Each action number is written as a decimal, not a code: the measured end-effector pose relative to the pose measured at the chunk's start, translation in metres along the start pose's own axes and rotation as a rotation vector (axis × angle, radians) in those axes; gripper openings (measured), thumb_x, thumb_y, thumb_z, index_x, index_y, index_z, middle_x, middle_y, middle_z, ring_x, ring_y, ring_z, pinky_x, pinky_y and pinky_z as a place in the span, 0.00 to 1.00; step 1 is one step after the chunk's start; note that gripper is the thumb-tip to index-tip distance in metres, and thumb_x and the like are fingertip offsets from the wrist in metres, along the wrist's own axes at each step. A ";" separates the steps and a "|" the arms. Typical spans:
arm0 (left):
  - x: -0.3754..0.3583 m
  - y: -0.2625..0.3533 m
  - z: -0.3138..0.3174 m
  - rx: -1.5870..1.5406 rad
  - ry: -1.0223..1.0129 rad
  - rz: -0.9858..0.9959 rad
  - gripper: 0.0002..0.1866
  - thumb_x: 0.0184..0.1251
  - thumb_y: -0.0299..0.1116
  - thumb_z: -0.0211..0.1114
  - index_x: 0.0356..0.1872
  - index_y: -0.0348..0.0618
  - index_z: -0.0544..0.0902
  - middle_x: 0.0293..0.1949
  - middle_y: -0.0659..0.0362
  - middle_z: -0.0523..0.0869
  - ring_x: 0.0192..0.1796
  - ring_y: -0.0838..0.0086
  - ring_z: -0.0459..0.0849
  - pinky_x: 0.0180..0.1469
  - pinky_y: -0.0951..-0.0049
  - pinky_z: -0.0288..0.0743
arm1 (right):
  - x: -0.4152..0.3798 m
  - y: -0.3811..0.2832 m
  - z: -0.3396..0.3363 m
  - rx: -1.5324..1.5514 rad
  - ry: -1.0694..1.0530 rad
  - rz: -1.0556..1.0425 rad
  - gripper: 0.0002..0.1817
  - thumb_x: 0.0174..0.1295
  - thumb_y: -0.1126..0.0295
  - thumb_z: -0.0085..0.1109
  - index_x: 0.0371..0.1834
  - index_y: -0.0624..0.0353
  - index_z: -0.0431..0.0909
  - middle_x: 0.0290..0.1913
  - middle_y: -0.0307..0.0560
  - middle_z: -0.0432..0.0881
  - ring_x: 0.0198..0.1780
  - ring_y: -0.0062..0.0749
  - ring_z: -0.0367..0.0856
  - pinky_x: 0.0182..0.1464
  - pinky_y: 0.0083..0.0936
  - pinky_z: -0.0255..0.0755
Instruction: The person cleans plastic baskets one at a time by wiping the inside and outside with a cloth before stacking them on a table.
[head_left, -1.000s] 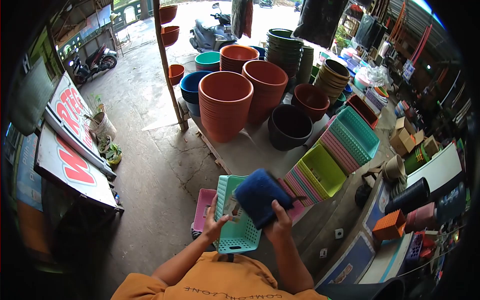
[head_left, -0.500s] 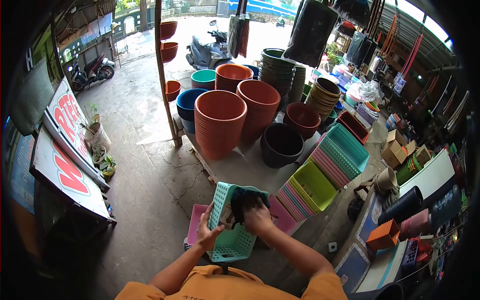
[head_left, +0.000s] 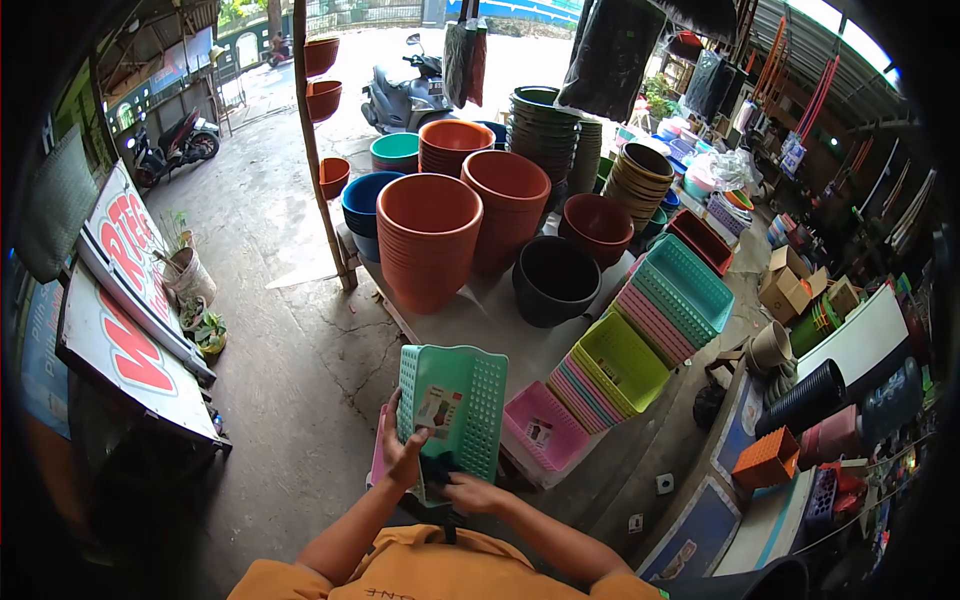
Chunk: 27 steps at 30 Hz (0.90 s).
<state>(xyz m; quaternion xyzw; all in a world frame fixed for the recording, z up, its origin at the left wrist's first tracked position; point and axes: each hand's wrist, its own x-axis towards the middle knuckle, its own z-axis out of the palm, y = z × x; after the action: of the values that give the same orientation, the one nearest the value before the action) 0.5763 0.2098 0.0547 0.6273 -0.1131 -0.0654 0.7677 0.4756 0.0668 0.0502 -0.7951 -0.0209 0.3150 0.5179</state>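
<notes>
A mint-green perforated basket [head_left: 470, 385] with a label on its inner face is tilted up in front of my body. My left hand [head_left: 402, 455] grips its left side, thumb over the inside. Near the basket's lower end, my right hand [head_left: 472, 493] is closed on a dark cloth [head_left: 438, 468], which lies against the inner surface. Behind the left side of the basket shows the edge of a pink basket [head_left: 378, 455].
Stacks of terracotta pots [head_left: 428, 240] and a black pot [head_left: 556, 282] stand on a low table ahead. Right of my hands are a pink basket [head_left: 546, 428] and a lime basket stack [head_left: 624, 362]. A signboard [head_left: 130, 340] leans at left.
My right hand has moved down and left with the cloth, from the basket's upper part to its lower end. The basket has turned, showing its label and inner face.
</notes>
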 end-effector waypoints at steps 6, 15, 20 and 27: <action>-0.002 0.013 0.020 -0.332 0.017 -0.206 0.45 0.61 0.45 0.65 0.76 0.41 0.54 0.66 0.46 0.67 0.64 0.58 0.74 0.67 0.58 0.69 | -0.039 -0.046 -0.007 0.022 0.000 -0.037 0.22 0.71 0.51 0.52 0.61 0.50 0.77 0.54 0.55 0.83 0.58 0.43 0.80 0.63 0.34 0.68; -0.010 0.024 -0.016 0.934 -0.674 0.580 0.28 0.63 0.57 0.68 0.57 0.50 0.82 0.63 0.45 0.74 0.69 0.50 0.69 0.71 0.47 0.57 | -0.078 -0.028 -0.034 -0.317 0.143 -0.195 0.10 0.57 0.67 0.68 0.41 0.52 0.82 0.39 0.47 0.85 0.46 0.44 0.83 0.52 0.37 0.71; -0.008 0.031 -0.013 0.886 -0.946 0.539 0.28 0.55 0.59 0.74 0.25 0.43 0.74 0.27 0.54 0.79 0.35 0.55 0.82 0.40 0.60 0.76 | -0.093 -0.018 -0.066 -0.462 0.250 -0.331 0.16 0.58 0.70 0.66 0.51 0.50 0.83 0.48 0.45 0.87 0.52 0.40 0.83 0.62 0.39 0.65; 0.001 0.045 -0.005 0.803 -0.387 0.341 0.28 0.60 0.56 0.73 0.22 0.39 0.74 0.22 0.53 0.77 0.25 0.62 0.80 0.29 0.65 0.73 | -0.125 -0.075 -0.077 -0.736 0.915 -0.300 0.33 0.60 0.58 0.60 0.71 0.52 0.70 0.75 0.49 0.67 0.78 0.50 0.58 0.75 0.50 0.47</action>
<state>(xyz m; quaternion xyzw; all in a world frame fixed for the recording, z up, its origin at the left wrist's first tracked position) 0.5764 0.2240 0.0976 0.8233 -0.3716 -0.0054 0.4291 0.4374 -0.0062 0.1931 -0.9651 -0.0155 -0.1631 0.2042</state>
